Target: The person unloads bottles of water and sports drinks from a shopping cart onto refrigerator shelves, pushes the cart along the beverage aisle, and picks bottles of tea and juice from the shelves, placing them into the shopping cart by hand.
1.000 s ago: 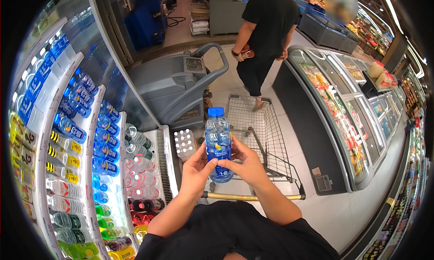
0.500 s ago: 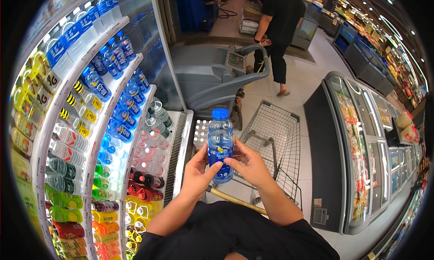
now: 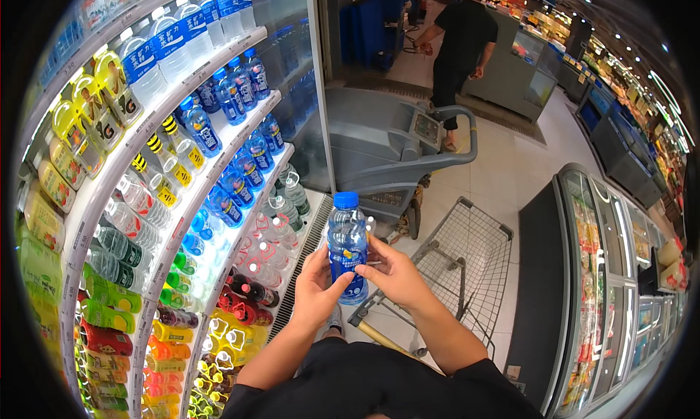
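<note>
A clear plastic drink bottle (image 3: pixel 348 233) with a blue cap and blue label stands upright in front of me, held between both hands. My left hand (image 3: pixel 319 284) wraps its left side, with the thumb lying across the label. On the other side my right hand (image 3: pixel 386 272) grips it, its thumb also pressed on the label. Fingers behind the bottle are partly hidden. Close by on the left, blue-labelled bottles (image 3: pixel 230 98) of similar look line the shelves of a lit drinks cooler (image 3: pixel 204 73).
A wire shopping cart (image 3: pixel 467 266) with a yellowish handle stands just ahead to the right. Beyond it is a grey floor-cleaning machine (image 3: pixel 379 138). A chest freezer (image 3: pixel 543 273) runs along the right. Farther off, a person in black (image 3: pixel 461 47) stands near a counter (image 3: pixel 510 69).
The view has swung left, so the cooler fills more of it. The bottle stays in both hands, slightly lower in the picture. The person in black has moved farther away.
</note>
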`<state>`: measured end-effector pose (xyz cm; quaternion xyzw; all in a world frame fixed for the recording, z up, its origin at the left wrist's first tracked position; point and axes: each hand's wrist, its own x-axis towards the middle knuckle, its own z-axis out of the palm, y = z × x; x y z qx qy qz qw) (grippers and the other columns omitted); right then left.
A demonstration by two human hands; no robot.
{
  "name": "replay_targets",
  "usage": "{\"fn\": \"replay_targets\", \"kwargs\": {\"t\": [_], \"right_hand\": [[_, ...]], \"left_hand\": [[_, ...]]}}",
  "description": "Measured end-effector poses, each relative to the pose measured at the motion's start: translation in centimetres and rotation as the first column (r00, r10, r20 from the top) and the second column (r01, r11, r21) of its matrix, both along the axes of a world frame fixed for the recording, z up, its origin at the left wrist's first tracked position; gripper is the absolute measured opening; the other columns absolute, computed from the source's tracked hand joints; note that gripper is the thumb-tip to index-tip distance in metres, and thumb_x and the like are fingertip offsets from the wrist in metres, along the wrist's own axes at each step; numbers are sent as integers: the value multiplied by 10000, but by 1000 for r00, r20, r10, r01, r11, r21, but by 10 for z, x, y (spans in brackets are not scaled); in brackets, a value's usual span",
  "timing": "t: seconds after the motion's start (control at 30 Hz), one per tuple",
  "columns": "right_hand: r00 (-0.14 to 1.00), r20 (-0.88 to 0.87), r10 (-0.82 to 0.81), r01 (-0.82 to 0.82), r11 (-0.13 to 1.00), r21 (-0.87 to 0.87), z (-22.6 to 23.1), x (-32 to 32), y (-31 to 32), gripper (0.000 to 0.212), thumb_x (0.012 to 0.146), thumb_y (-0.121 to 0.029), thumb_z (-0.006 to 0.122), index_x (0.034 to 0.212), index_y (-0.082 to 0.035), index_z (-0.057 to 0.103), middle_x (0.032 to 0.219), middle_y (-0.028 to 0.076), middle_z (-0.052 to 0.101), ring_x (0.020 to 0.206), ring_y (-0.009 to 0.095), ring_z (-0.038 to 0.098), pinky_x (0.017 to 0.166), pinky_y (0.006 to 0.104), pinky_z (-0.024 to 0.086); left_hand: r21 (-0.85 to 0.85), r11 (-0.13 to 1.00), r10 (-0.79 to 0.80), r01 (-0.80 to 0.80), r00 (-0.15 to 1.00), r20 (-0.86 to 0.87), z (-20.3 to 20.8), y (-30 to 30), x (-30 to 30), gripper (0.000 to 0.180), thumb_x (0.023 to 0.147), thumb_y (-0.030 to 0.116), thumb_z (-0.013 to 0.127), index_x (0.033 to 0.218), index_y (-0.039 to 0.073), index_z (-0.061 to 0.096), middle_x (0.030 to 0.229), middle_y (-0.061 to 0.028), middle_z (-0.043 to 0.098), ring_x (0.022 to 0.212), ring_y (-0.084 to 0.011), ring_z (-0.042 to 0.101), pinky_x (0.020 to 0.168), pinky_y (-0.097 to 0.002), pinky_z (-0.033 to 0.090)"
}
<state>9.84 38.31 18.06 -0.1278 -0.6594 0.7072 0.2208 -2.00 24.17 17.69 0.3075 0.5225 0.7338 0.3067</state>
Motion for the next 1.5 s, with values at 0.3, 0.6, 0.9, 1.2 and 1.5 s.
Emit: {"fn": "replay_targets", "kwargs": {"t": [0.3, 0.6, 0.9, 1.2, 1.5], "right_hand": [[1000, -9, 25, -25, 1000, 0, 0, -81, 27, 725, 895, -50, 759, 1541, -57, 429, 1298, 93, 593, 1139, 202, 606, 971, 355, 531], [997, -32, 67, -65, 996, 62, 27, -199, 59, 738, 875, 42, 729, 1541, -38, 421, 1340, 126, 592, 1177, 213, 616, 1020, 366, 522], [977, -121, 174, -166, 983, 73, 56, -340, 76, 792, 828, -45, 815, 1517, 9, 430, 1385, 146, 588, 1231, 232, 585, 1032, 378, 504], [976, -212, 45, 6, 973, 232, 60, -479, 79, 577, 750, -100, 867, 1262, 2, 622, 1101, 136, 738, 989, 204, 718, 852, 345, 572], [982, -188, 32, 30, 947, 321, 59, -551, 94, 615, 795, -37, 834, 1341, 53, 564, 1217, 154, 693, 1115, 204, 666, 961, 350, 542]], "left_hand": [[18, 998, 68, -66, 993, -94, -5, 20, -80, 710, 834, -112, 741, 1477, -58, 445, 1338, -83, 497, 1248, -203, 552, 1081, -361, 465], [-10, 966, 240, -257, 914, -326, -4, 46, -191, 750, 794, -35, 813, 1474, -5, 499, 1255, -68, 599, 1174, -190, 593, 1014, -353, 488], [48, 836, 488, -546, 701, -520, 13, 75, -304, 729, 816, 74, 818, 1476, 30, 513, 1263, -160, 640, 1066, -232, 645, 952, -364, 522], [49, 771, 571, -635, 657, -492, 29, 89, -405, 717, 884, 3, 731, 1527, -13, 414, 1249, -165, 631, 1163, -238, 649, 1007, -405, 540], [67, 732, 456, -678, 415, -787, 39, 101, -413, 828, 872, 45, 681, 1519, -168, 211, 1568, -400, 237, 1503, -493, 235, 1233, -472, 241]]}}
